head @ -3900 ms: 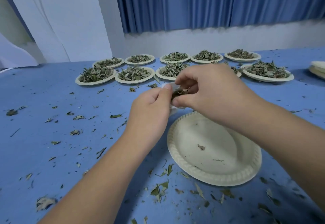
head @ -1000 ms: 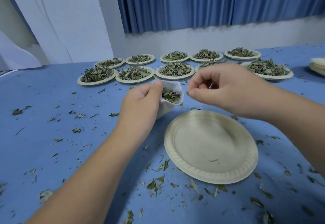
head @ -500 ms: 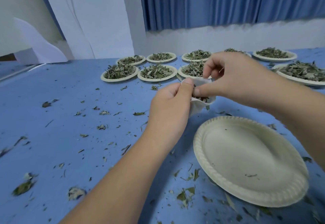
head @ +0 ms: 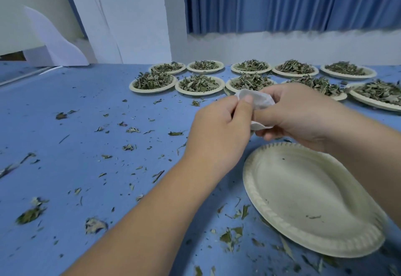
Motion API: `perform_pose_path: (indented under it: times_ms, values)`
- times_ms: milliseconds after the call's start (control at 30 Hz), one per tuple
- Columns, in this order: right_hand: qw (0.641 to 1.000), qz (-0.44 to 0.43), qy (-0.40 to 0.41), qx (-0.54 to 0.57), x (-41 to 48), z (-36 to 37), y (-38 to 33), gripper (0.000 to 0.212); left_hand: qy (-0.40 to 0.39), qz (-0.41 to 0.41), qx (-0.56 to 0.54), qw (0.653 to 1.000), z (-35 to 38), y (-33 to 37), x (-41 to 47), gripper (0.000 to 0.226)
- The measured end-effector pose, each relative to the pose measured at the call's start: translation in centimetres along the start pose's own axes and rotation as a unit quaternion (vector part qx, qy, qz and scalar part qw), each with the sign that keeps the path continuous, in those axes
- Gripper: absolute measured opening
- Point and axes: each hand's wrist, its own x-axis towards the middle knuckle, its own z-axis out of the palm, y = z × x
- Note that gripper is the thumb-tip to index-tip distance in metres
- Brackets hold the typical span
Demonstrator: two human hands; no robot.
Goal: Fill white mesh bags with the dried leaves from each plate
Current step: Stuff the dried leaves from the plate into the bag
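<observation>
Two hands pinching one bag, one near plate, ten leafy plates

One wide-angle cam on my head, facing forward and down, close over my left hand and right hand, blue table beyond.

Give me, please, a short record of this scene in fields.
left hand: pinches the top edge of the bag
right hand: grips the same bag from the other side
bag: white mesh, held in the air just beyond the near plate; contents hidden
near plate: almost bare, only a few scraps on it
far plates: ten in two rows, heaped with dried leaves
table: blue, strewn with leaf bits
</observation>
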Motion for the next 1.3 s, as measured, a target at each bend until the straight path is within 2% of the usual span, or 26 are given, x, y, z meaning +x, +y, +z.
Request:
perform_pose_path:
  times_ms: [100,167,233,300,367,433,567,733,867,1000,1100,1133,1233,1300]
  values:
    - [0.994,-0.012,0.066,-0.087,0.1,0.6,0.4,0.006,-0.004,0.025,0.031,0.999,0.2,0.2,-0.3,0.046]
    - [0.992,-0.006,0.073,-0.102,0.1,0.9,0.7,0.009,-0.006,0.025,0.036,0.999,0.4,0.4,-0.5,0.047]
    - [0.996,0.003,0.049,-0.069,0.1,0.6,0.5,0.003,-0.008,0.008,0.022,1.0,0.3,0.4,-0.5,0.045]
    - [0.999,0.022,-0.016,0.019,0.1,-0.4,0.0,0.013,0.006,-0.018,-0.015,1.0,-0.2,0.5,-0.3,0.045]
    - [0.99,0.046,-0.086,0.098,0.0,-1.3,-0.5,0.017,0.021,-0.039,-0.045,0.998,-0.7,0.6,0.0,0.054]
    - [0.987,0.05,-0.105,0.112,0.0,-1.6,-0.6,0.025,0.024,-0.053,-0.051,0.997,-0.8,0.7,0.0,0.057]
    - [0.995,0.024,-0.067,0.074,0.0,-0.8,-0.4,0.02,0.016,-0.026,-0.035,0.999,-0.5,0.8,-0.2,0.048]
    - [1.0,0.002,0.003,0.01,-0.1,-0.4,-0.3,0.042,0.005,0.025,0.014,1.0,-0.3,1.1,-0.6,0.045]
    - [0.994,0.005,0.078,-0.074,0.2,0.5,0.2,0.026,-0.01,0.014,-0.029,0.999,-0.2,1.8,-1.0,0.042]
    - [0.988,0.022,0.101,-0.111,0.6,1.2,0.7,0.018,-0.029,0.021,-0.032,0.999,0.2,2.1,-1.3,0.043]
    - [0.991,0.015,0.067,-0.114,0.4,0.3,0.4,0.017,-0.017,-0.007,-0.036,0.999,-0.2,1.6,-0.9,0.042]
    - [0.995,0.021,0.033,-0.092,0.2,-0.1,0.1,0.015,-0.01,-0.011,-0.028,0.999,-0.3,1.5,-0.7,0.042]
    - [0.995,0.054,-0.075,-0.021,-0.1,-1.3,-0.8,0.031,0.008,-0.005,0.017,1.0,-0.5,1.1,-0.5,0.043]
    - [0.995,0.064,-0.081,-0.015,-0.2,-1.3,-1.1,0.03,0.008,0.012,0.039,0.999,-0.5,1.1,-0.6,0.046]
